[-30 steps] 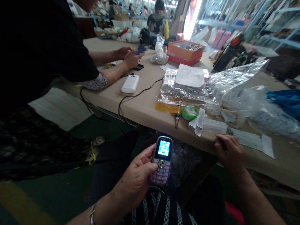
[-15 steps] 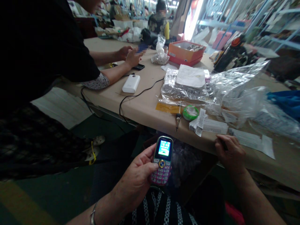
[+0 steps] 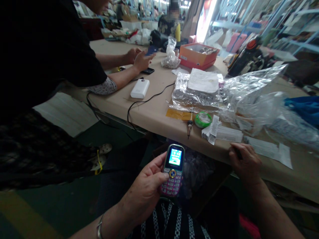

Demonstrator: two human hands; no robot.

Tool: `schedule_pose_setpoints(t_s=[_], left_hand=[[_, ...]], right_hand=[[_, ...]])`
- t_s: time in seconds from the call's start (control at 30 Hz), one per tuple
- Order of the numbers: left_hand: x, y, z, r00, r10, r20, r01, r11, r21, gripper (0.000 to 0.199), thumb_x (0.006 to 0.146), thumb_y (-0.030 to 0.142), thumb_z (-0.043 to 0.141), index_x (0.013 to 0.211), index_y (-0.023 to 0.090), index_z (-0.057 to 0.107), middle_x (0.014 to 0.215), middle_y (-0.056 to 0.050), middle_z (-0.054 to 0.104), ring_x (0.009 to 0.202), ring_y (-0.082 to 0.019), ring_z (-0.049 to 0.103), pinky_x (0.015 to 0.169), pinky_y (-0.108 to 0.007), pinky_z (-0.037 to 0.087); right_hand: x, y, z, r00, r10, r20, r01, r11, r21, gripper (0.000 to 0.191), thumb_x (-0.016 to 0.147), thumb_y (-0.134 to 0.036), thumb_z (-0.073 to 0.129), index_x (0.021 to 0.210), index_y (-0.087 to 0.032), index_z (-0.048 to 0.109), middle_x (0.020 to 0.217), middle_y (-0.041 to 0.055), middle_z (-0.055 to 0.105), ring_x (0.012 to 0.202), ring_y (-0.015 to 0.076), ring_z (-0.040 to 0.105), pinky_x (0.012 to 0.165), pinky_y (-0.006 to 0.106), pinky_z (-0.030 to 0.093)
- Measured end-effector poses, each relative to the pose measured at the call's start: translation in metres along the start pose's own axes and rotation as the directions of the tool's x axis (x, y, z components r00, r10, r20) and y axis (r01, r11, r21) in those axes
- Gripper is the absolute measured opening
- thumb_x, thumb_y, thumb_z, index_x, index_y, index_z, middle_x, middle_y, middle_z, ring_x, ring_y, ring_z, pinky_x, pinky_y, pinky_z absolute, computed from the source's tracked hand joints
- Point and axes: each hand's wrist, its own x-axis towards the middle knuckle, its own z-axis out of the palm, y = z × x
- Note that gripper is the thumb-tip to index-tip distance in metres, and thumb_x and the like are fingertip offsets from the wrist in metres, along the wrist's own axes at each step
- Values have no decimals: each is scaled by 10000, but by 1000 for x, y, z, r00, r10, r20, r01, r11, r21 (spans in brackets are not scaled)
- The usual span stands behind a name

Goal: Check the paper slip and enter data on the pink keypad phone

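Note:
My left hand (image 3: 146, 187) is closed around a keypad mobile phone (image 3: 170, 187) held upright above my lap. The phone's small screen is lit, and my thumb lies beside its round centre button. At the table's front edge rests my right hand (image 3: 245, 162), its fingers curled in and touching the edge; I see nothing in it. Just beyond it are printed paper strips (image 3: 229, 133), some stacked and fanned. A green-rimmed round container (image 3: 203, 119) and a pen-like tool with a metal tip (image 3: 189, 127) lie further left.
A person in dark clothes (image 3: 45, 49) leans over the table at left, handling a phone. On the tabletop (image 3: 154, 114) are a white power bank (image 3: 140, 88), a black cable (image 3: 147, 99), clear plastic bags (image 3: 254, 89), an orange box (image 3: 196, 56) and a dark bottle (image 3: 243, 58).
Almost nothing differs. The phone in my left hand has shifted very slightly to the right in view; my right hand stays at the table edge.

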Motion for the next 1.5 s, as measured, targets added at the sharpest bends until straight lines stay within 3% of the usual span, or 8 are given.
schedule_pose_setpoints(t_s=[1.5], left_hand=[[-7, 4, 3, 1000, 13, 15, -13, 999, 40, 500, 719, 61, 551, 1208, 165, 567, 937, -117, 702, 758, -190, 658, 728, -302, 489]], right_hand=[[1, -1, -1, 1000, 14, 4, -14, 1000, -4, 139, 875, -258, 510, 944, -184, 605, 844, 61, 624, 791, 223, 592, 738, 349, 487]])
